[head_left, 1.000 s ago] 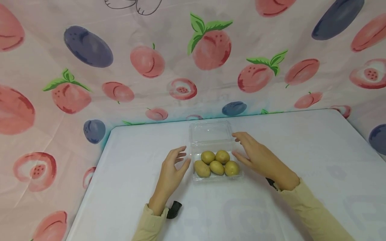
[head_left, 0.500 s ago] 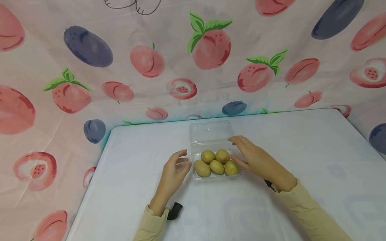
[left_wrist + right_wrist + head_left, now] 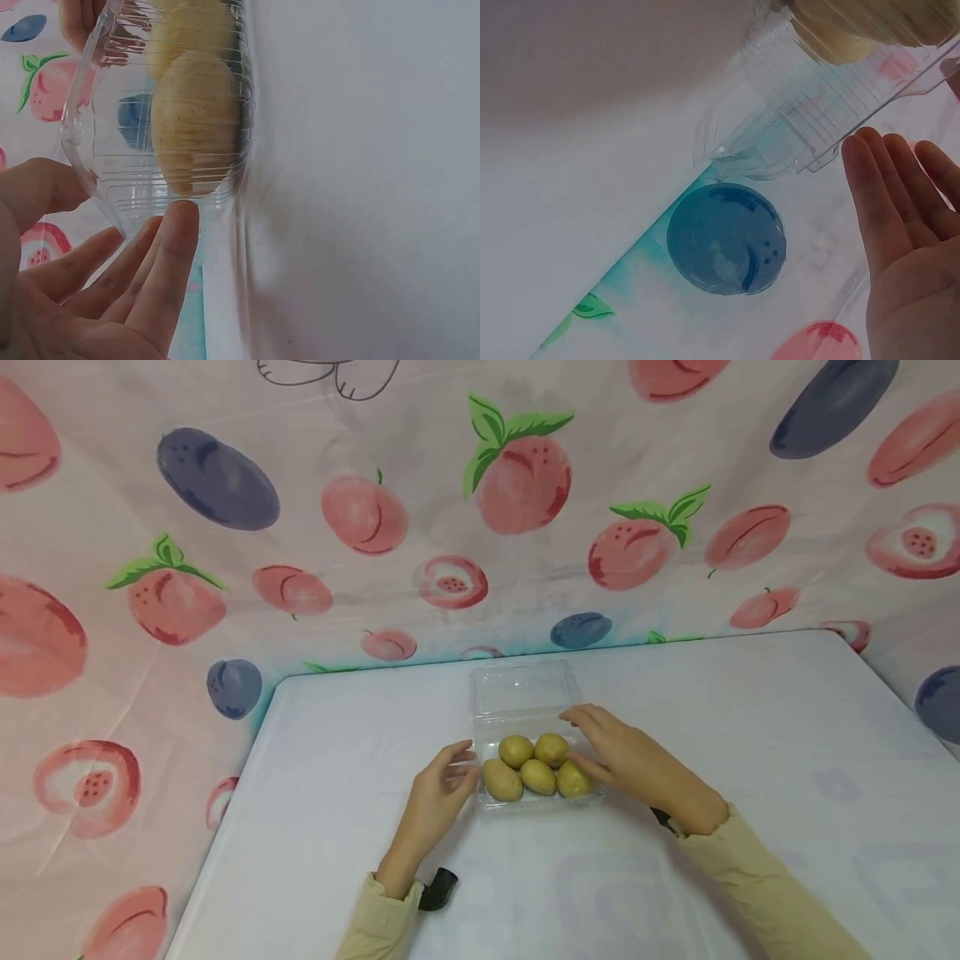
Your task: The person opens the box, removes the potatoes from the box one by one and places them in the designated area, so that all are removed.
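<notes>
A clear plastic clamshell box (image 3: 513, 805) lies on the white table with its lid (image 3: 525, 689) folded back away from me. Several yellow potatoes (image 3: 502, 781) fill its base in two rows. My left hand (image 3: 435, 793) is at the box's left side; in the left wrist view its extended fingers (image 3: 169, 262) and thumb are right by the ribbed wall and rim, and contact is hard to tell. My right hand (image 3: 637, 764) is over the right rim, partly covering the rightmost potato. Its fingers (image 3: 874, 195) look straight in the right wrist view, close to the box edge.
White cloth covers the table (image 3: 337, 735). A fruit-print curtain (image 3: 427, 510) rises behind the table's back edge and along both sides. A dark strap piece (image 3: 438, 889) shows at the left cuff.
Both hands have moved inward: the left a little right toward the box's left side, the right leftward and slightly down over its right rim. Box and potatoes stay in place.
</notes>
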A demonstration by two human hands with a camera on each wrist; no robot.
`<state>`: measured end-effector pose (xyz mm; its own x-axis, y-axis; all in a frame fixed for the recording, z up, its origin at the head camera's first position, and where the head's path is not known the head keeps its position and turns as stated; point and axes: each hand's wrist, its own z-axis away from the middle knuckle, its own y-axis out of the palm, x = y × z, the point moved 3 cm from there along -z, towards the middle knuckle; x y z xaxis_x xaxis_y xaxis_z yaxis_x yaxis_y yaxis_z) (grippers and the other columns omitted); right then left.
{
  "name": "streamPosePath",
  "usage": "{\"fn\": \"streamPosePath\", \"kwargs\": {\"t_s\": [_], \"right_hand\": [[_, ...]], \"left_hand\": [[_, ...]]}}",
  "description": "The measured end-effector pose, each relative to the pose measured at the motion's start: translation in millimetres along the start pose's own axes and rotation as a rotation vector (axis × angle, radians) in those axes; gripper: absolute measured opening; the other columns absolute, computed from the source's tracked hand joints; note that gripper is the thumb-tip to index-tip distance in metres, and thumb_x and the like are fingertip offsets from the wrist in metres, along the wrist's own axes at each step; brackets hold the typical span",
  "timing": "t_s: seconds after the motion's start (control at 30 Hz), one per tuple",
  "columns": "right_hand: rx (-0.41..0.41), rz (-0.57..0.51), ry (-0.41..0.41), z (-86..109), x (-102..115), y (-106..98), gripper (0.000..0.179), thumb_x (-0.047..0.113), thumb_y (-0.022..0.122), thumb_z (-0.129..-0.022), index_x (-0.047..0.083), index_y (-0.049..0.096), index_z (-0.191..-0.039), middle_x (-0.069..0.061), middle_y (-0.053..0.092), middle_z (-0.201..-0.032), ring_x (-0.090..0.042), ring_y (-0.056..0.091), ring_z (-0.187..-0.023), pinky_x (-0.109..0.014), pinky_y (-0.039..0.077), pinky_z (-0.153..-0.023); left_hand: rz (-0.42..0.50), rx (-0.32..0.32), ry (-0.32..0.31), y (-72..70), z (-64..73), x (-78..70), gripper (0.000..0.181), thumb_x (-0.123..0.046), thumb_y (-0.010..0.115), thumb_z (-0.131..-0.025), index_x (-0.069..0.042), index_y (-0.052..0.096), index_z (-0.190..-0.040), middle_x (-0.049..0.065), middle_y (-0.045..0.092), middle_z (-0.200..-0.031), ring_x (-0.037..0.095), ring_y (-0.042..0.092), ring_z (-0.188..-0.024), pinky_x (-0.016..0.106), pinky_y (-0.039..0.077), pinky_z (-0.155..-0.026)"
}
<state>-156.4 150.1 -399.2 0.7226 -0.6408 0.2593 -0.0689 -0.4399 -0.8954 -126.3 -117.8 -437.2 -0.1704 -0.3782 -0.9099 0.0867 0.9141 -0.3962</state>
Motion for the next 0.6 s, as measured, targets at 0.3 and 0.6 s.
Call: {"fn": "streamPosePath", "kwargs": {"t_s": [0.3, 0.6], "right_hand": [[0.022, -0.012, -0.013, -6.8, 0.9, 7.5, 0.046, 0.021, 0.071, -0.093, 0.000, 0.053, -0.131, -0.011, 0.058, -0.127, -0.022, 0.060, -0.114, -0.036, 0.058, -0.089], [0.045, -0.009, -0.022, -13.6, 1.3, 14.4, 0.040, 0.022, 0.068, -0.095, 0.000, 0.057, -0.126, -0.010, 0.059, -0.123, -0.020, 0.060, -0.112, -0.034, 0.057, -0.090]], "left_hand": [[0.038, 0.011, -0.033, 1.1, 0.2, 0.9, 0.043, -0.008, 0.064, -0.096, 0.002, 0.053, -0.137, 0.019, 0.066, -0.121, 0.030, 0.066, -0.109, 0.032, 0.056, -0.093], [0.063, 0.017, -0.043, 0.3, 0.0, 0.8, 0.044, -0.007, 0.064, -0.095, 0.002, 0.053, -0.137, 0.019, 0.065, -0.122, 0.030, 0.066, -0.110, 0.031, 0.056, -0.094]]}}
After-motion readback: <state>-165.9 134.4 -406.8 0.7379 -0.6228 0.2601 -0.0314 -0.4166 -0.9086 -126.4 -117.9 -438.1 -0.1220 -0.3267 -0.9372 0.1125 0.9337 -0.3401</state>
